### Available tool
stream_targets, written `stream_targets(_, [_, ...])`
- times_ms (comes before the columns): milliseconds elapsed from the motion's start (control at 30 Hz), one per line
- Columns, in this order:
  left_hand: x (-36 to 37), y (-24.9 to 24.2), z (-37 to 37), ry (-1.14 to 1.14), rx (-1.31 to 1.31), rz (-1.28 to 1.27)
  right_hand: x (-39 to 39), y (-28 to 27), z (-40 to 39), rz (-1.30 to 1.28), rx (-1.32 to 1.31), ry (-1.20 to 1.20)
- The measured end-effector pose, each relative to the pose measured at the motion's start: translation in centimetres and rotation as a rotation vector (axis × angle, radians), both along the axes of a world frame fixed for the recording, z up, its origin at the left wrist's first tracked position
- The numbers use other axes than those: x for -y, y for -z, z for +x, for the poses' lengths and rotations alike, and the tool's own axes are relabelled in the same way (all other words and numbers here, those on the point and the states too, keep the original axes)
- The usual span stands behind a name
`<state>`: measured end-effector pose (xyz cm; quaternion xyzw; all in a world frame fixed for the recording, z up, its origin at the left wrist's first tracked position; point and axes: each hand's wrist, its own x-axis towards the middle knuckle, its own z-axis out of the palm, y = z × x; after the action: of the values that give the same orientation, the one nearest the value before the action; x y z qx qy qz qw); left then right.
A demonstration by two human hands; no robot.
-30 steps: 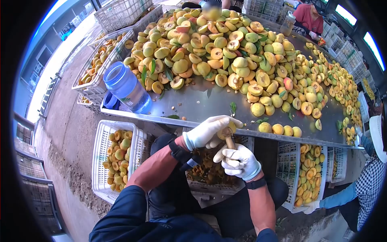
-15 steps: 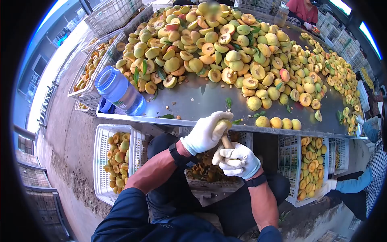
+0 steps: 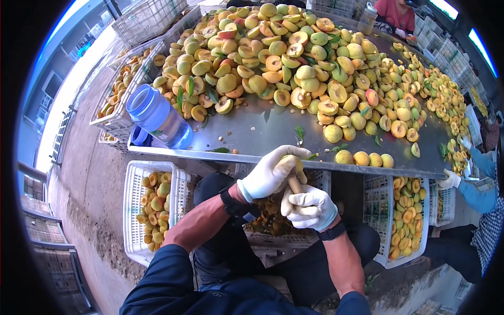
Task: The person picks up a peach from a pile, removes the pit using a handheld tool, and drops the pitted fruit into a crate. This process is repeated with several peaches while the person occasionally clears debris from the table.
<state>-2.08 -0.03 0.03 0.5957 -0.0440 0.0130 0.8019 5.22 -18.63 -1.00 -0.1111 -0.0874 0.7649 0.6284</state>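
Note:
My left hand (image 3: 269, 172), in a white glove, is closed around a yellow peach (image 3: 300, 167) near the table's front edge. The fingers cover most of the fruit. Just below it, my right hand (image 3: 311, 209), also gloved, grips a tool with a tan, wooden-looking handle (image 3: 295, 185). The tool's upper end meets the peach, and its tip is hidden. Beyond my hands, several whole peaches (image 3: 361, 158) line the metal table's edge. A large heap of whole and halved peaches (image 3: 273, 63) covers the table behind them.
A blue water bottle (image 3: 160, 118) stands at the table's (image 3: 252, 137) left corner. White crates of peaches flank my legs, one left (image 3: 130, 210) and one right (image 3: 379, 220). Another crate sits below my hands. A co-worker's gloved hand (image 3: 449, 180) is at the right edge; another person (image 3: 401, 21) sits across.
My hands stay together on the peach and tool, with slight finger movement. The co-worker at right has raised a gloved hand from the right crate to the table edge.

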Motion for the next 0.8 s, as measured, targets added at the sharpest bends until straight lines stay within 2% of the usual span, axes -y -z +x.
stream_targets(167, [-0.2,-0.2,0.3,0.028,-0.050,-0.061,0.0,1.4,-0.2,0.086,-0.137,-0.002])
stream_targets(300, [-0.1,-0.1,0.6,0.045,-0.066,0.034,0.2,2.4,-0.4,0.062,-0.078,0.062])
stream_targets(400, [0.2,0.5,0.8,-0.002,-0.039,0.095,0.3,2.6,-0.5,0.150,-0.172,0.016])
stream_targets(467, [0.5,0.6,0.7,-0.034,-0.018,0.146,0.8,2.4,-0.6,0.062,-0.131,0.037])
stream_targets(667, [0.8,0.3,0.5,-0.005,-0.078,0.121,0.9,2.9,-1.1,0.164,-0.258,0.002])
stream_targets(767, [0.6,0.0,0.7,0.057,-0.157,0.114,1.3,3.0,-0.8,0.108,-0.204,0.003])
stream_targets(800, [0.8,-0.2,1.0,0.165,-0.209,-0.034,0.9,2.5,-0.8,0.187,-0.173,-0.109])
